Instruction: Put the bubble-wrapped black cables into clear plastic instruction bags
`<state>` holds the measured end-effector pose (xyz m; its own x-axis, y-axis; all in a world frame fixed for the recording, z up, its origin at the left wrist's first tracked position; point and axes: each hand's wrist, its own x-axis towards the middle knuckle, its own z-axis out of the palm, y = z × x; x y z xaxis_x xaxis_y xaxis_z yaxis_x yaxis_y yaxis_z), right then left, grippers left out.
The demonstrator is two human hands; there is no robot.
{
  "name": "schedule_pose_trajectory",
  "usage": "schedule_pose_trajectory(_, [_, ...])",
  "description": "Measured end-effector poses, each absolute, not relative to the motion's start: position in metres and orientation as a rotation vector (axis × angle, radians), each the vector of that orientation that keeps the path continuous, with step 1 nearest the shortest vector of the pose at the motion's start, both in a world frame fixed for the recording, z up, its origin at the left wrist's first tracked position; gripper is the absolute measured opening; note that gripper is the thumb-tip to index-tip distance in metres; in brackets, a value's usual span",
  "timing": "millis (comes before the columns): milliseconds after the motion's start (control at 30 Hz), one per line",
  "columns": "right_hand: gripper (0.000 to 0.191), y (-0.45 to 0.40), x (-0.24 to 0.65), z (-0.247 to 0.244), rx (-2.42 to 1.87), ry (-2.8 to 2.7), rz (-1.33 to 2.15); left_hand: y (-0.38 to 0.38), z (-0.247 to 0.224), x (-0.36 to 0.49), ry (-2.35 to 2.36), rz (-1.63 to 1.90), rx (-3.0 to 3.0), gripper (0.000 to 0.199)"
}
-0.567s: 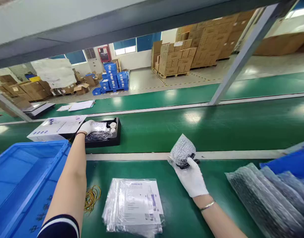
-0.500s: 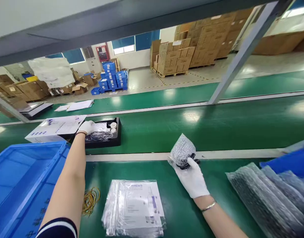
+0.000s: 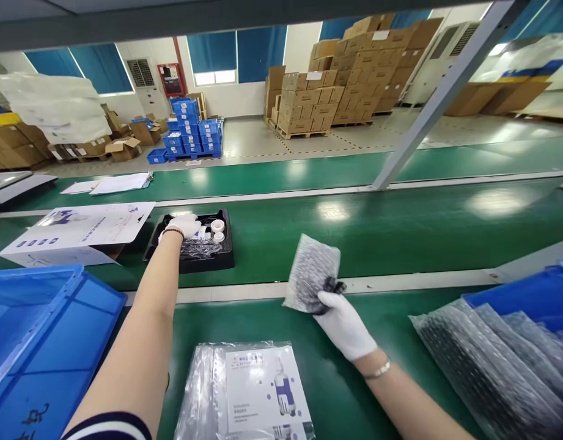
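Observation:
In the head view my right hand (image 3: 343, 324), in a white glove, pinches a bubble-wrap pouch (image 3: 311, 269) together with a dark coiled cord (image 3: 329, 290) above the near bench. My left hand (image 3: 184, 225), also gloved, reaches into a black tray (image 3: 208, 263) on the green belt; its fingers are mostly hidden, so their grip does not show. In that tray lie white round caps (image 3: 217, 227) and clear plastic bags (image 3: 199, 247). Beside it rests a white printed carton (image 3: 93, 225) with an open end facing the tray.
Bagged instruction leaflets (image 3: 263, 388) lie on the near bench. A blue crate (image 3: 74, 318) stands at left, and bubble-wrap bags (image 3: 483, 360) are piled at right. A slanted metal post (image 3: 428, 110) rises beyond the belt (image 3: 400, 238). Papers (image 3: 120, 183) sit farther back.
My left hand has moved right, from the tray's carton-side end to over its contents. The tray now stands apart from the carton. The pouch in my right hand has turned and shows flatter.

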<state>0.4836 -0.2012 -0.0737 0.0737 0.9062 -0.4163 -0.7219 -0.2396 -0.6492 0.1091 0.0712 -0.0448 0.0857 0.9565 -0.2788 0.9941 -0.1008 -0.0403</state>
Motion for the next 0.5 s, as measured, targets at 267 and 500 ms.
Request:
schedule_pose_trajectory(267, [0.053,-0.030,0.421,-0.008,-1.472,-1.668,0.748,0.065,-0.039,0.157,2.247,-0.352,2.265,0.053])
schedule_pose_trajectory(500, [0.053,0.066,0.356,0.007,-1.402,-2.288,0.338,0.059,-0.050,0.184,2.271,-0.102,2.288,0.047])
